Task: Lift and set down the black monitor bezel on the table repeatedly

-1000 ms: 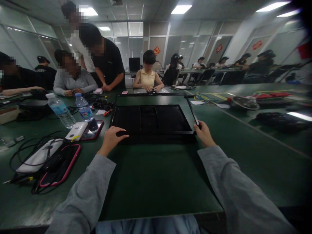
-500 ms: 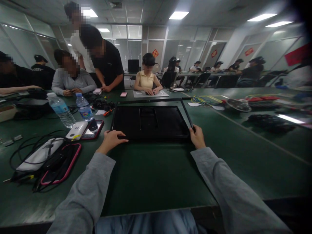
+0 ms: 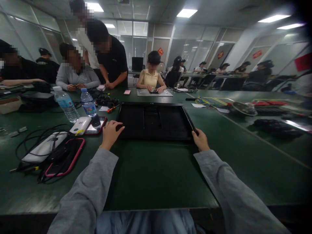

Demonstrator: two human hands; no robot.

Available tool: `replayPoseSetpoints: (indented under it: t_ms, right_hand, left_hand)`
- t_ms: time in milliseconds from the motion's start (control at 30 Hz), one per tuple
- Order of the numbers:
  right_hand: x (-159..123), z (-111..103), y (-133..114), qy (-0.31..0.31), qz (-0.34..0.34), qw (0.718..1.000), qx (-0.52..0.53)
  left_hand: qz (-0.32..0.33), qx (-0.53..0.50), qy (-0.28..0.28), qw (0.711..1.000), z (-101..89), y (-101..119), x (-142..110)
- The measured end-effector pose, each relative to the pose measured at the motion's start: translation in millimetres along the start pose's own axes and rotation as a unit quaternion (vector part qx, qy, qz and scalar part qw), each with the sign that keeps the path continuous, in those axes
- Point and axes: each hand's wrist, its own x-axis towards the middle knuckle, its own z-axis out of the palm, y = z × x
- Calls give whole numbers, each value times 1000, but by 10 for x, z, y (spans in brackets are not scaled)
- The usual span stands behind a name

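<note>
A shallow black monitor back cover (image 3: 151, 131) lies on the green table in front of me. Along its far and right edges runs a thin black monitor bezel (image 3: 187, 116). My right hand (image 3: 201, 139) is closed on the bezel at the near right corner, thumb on top and the other fingers partly hidden. At the near left corner is my left hand (image 3: 111, 132), its thumb and fingers apart in a curve. Whether its fingertips touch the edge I cannot tell.
Left of me lie cables with a white power bank (image 3: 46, 146), a pink-rimmed phone (image 3: 65, 159), another phone (image 3: 97, 126) and two water bottles (image 3: 66, 105). A metal bowl-like piece (image 3: 243, 109) and a dark heap (image 3: 273, 127) lie right. Several people sit or stand beyond.
The bezel has come down onto the back cover; its far edge stood apart before. My left hand has shifted up and its thumb points higher. The whole view has turned slightly.
</note>
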Motion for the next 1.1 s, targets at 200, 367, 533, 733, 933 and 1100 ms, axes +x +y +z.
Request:
replayPoseSetpoints:
  t_ms: [200, 367, 533, 733, 933, 1100]
  right_hand:
    - [65, 54, 74, -9, -20, 1000, 9]
    - [139, 108, 84, -2, -27, 1000, 6]
    - [215, 137, 40, -6, -17, 1000, 5]
    - [231, 139, 43, -9, -16, 1000, 3]
    - [240, 154, 98, -3, -16, 1000, 6]
    - [221, 137, 128, -5, -26, 1000, 15]
  left_hand:
    - [-124, 7, 2, 992, 144, -174, -19]
    - [-110, 35, -27, 993, 203, -177, -20]
    - [-87, 61, -29, 994, 221, -160, -14]
    - [-77, 75, -22, 994, 246, -164, -14]
    - [-79, 73, -31, 994, 244, -161, -10]
    - [-84, 68, -20, 994, 246, -170, -15]
